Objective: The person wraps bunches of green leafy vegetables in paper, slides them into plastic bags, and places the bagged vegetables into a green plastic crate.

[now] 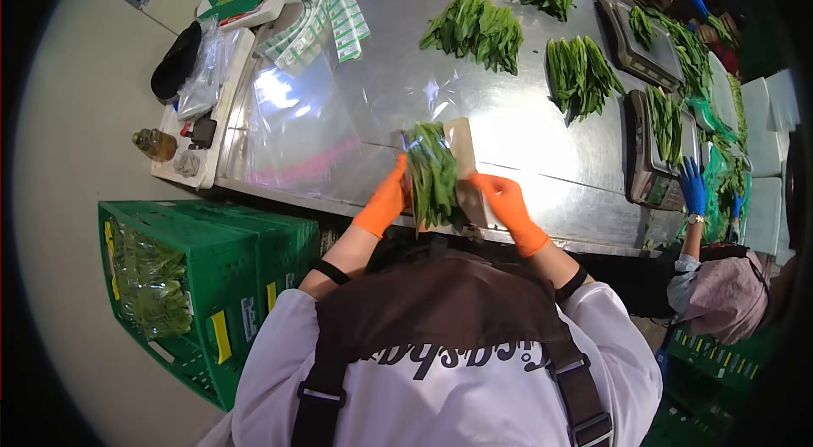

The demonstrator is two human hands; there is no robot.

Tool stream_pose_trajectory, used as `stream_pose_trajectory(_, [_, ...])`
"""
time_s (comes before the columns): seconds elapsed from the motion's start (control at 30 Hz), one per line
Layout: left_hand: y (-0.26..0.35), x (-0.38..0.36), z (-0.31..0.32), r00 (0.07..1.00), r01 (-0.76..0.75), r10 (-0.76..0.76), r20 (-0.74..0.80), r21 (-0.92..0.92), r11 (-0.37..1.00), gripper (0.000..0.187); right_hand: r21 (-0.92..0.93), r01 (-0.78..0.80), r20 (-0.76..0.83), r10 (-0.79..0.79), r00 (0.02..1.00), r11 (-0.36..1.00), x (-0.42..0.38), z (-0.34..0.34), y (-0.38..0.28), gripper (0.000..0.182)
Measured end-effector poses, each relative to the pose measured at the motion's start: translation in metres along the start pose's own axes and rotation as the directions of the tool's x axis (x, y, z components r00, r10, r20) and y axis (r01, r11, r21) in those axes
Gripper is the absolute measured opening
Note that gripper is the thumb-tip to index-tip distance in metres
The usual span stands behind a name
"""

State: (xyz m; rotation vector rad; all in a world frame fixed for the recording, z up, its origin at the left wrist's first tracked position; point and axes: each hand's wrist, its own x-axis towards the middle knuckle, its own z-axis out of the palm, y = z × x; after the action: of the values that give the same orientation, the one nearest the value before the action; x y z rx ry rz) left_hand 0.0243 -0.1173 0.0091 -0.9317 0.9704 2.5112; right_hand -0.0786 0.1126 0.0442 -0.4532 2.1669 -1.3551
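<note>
A bunch of green leaves (pixel 434 176) lies between my hands at the table's near edge, with a clear plastic film around its upper part. My left hand (pixel 386 200), in an orange glove, is closed on the left side of the bunch. On the right, my orange-gloved right hand (pixel 511 208) is closed on a beige board (pixel 461 151) that stands beside the leaves. Flat clear plastic bags (pixel 296 121) with a pink strip lie left of the bunch.
Leaf bunches (pixel 583 77) lie across the metal table (pixel 525 146). Scales (pixel 654 151) stand at the right, where a co-worker's blue-gloved hand (pixel 693 189) reaches in. Label strips (pixel 326 19) lie at the upper left. Green crates (pixel 229 265) stand at the lower left.
</note>
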Motion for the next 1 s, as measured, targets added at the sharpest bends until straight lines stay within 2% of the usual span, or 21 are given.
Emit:
stream_pose_trajectory(0.03, [0.001,-0.005,0.001,0.999,-0.041,0.038,-0.028,-0.088,0.995,0.064,0.132,-0.019,-0.209,0.047,0.977,0.991,0.009,-0.004,-0.004,0.034])
stream_pose_trajectory(0.07, [-0.001,-0.01,0.002,0.996,-0.081,0.072,-0.059,-0.169,0.982,0.063,0.073,0.052,-0.325,-0.026,0.945,0.996,0.023,-0.009,-0.01,0.036])
stream_pose_trajectory(0.13, [-0.013,0.002,-0.001,0.981,-0.147,0.123,-0.148,-0.164,0.975,0.062,0.117,-0.115,-0.238,0.141,0.961,0.986,0.066,0.004,0.044,0.038])
stream_pose_trajectory(0.2, [-0.036,0.016,-0.022,0.983,-0.052,0.063,-0.17,0.067,0.996,0.063,-0.143,-0.169,-0.076,0.159,0.984,0.975,0.034,0.008,0.015,0.041])
stream_pose_trajectory(0.23, [-0.042,-0.002,-0.012,0.987,-0.063,0.094,-0.13,0.222,0.973,0.062,-0.339,-0.088,-0.069,0.068,0.995,0.937,0.026,0.015,0.043,0.041])
stream_pose_trajectory(0.33, [-0.085,-0.031,0.002,0.939,-0.145,0.245,-0.241,0.367,0.919,0.058,-0.089,-0.072,-0.067,0.066,0.996,0.993,-0.028,0.014,0.04,0.03])
stream_pose_trajectory(0.37, [-0.079,-0.032,0.0,0.939,-0.142,0.242,-0.244,0.365,0.92,0.058,-0.08,-0.115,-0.053,0.111,0.992,0.99,-0.024,0.01,0.042,0.03])
stream_pose_trajectory(0.4, [-0.063,-0.031,-0.004,0.948,-0.119,0.25,-0.196,0.511,0.851,0.058,-0.07,-0.16,-0.038,0.157,0.987,0.985,-0.015,0.004,0.034,0.03])
stream_pose_trajectory(0.43, [-0.045,-0.028,-0.005,0.957,-0.103,0.253,-0.145,0.643,0.759,0.059,-0.075,0.023,-0.031,-0.025,0.999,0.997,0.008,0.0,0.046,0.032])
stream_pose_trajectory(0.5, [0.022,-0.05,0.038,0.929,-0.204,0.353,-0.108,0.648,0.734,0.062,0.008,0.032,-0.036,-0.032,0.999,0.999,0.033,-0.021,-0.046,0.028])
stream_pose_trajectory(0.53, [0.045,-0.054,0.043,0.915,-0.265,0.388,-0.108,0.565,0.781,0.057,0.24,0.089,0.002,-0.092,0.996,0.967,0.048,-0.033,-0.074,0.027])
stream_pose_trajectory(0.57, [0.079,-0.069,0.059,0.944,-0.163,0.283,-0.17,0.507,0.847,0.05,0.324,0.168,-0.002,-0.177,0.984,0.931,0.049,-0.048,-0.114,0.025])
stream_pose_trajectory(0.6, [0.089,-0.072,0.052,0.943,-0.168,0.289,-0.167,0.51,0.843,0.05,0.385,0.176,-0.029,-0.179,0.983,0.906,0.042,-0.064,-0.151,0.025])
stream_pose_trajectory(0.63, [0.096,-0.075,0.045,0.978,-0.186,0.164,0.132,0.179,0.966,0.052,0.388,0.3,-0.069,-0.297,0.952,0.872,0.034,-0.076,-0.172,0.024])
stream_pose_trajectory(0.67, [0.1,-0.076,0.041,0.887,-0.066,0.129,0.443,-0.154,0.986,0.054,0.406,0.318,-0.127,-0.292,0.948,0.857,0.03,-0.081,-0.18,0.027])
stream_pose_trajectory(0.7, [0.097,-0.077,0.044,0.887,-0.065,0.127,0.444,-0.152,0.986,0.054,0.365,0.331,-0.157,-0.293,0.943,0.87,0.036,-0.083,-0.172,0.03])
stream_pose_trajectory(0.77, [0.075,-0.085,0.056,0.98,-0.182,0.156,0.121,0.248,0.951,0.054,0.321,0.333,-0.183,-0.287,0.94,0.887,0.062,-0.083,-0.128,0.034])
stream_pose_trajectory(0.8, [0.064,-0.089,0.059,0.974,-0.184,0.222,-0.035,0.444,0.877,0.055,0.301,0.186,-0.185,-0.134,0.974,0.935,0.082,-0.081,-0.092,0.04])
stream_pose_trajectory(0.87, [0.045,-0.088,0.037,0.974,-0.165,0.218,-0.063,0.468,0.868,0.055,0.228,-0.091,-0.153,0.128,0.98,0.969,0.115,-0.071,-0.028,0.051])
stream_pose_trajectory(0.93, [0.028,-0.092,0.021,0.985,-0.149,0.173,-0.023,0.396,0.906,0.055,0.417,-0.343,0.126,0.32,0.939,0.842,0.121,-0.048,-0.015,0.051])
stream_pose_trajectory(1.0, [0.018,-0.103,0.014,0.985,-0.139,0.169,-0.043,0.395,0.908,0.055,0.398,-0.532,0.573,0.251,0.781,0.748,0.134,-0.028,-0.001,0.041])
